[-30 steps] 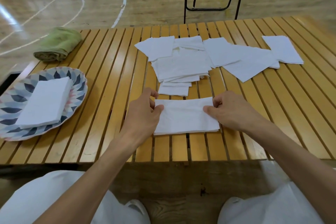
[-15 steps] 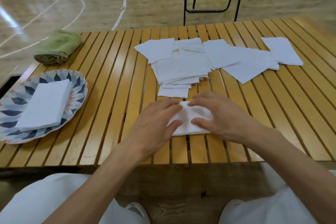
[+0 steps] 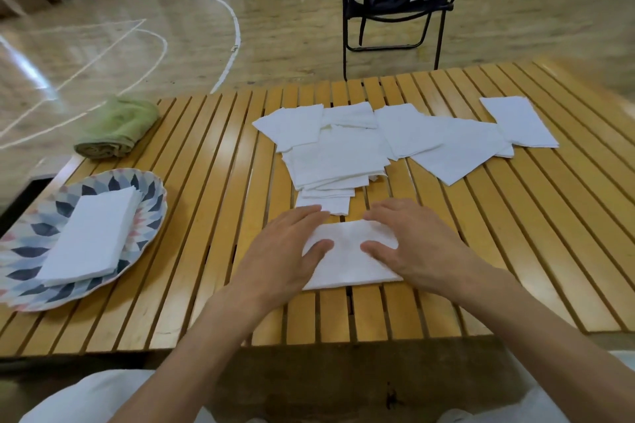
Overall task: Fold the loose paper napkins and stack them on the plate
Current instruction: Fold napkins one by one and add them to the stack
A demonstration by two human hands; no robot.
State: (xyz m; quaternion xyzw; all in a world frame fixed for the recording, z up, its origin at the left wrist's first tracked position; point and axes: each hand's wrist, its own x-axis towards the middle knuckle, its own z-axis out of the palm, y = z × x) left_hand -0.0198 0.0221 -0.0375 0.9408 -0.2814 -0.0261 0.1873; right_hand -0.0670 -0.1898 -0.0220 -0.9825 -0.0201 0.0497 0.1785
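A folded white napkin (image 3: 347,256) lies on the slatted wooden table (image 3: 213,216) near its front edge. My left hand (image 3: 285,251) presses flat on the napkin's left side, and my right hand (image 3: 409,244) presses flat on its right side, fingers straight. Behind them several loose white napkins (image 3: 343,151) lie spread in an overlapping heap across the middle and right of the table. At the left a patterned plate (image 3: 144,189) carries a stack of folded napkins (image 3: 89,237).
A rolled green towel (image 3: 117,129) lies at the table's back left corner. A black folding chair (image 3: 395,3) with a dark bag on it stands on the wooden floor beyond the table. My knees in white trousers show below the front edge.
The napkin went from a long strip held at both ends to a smaller folded rectangle. Both hands now lie flat on it, slightly apart. The camera has tilted up.
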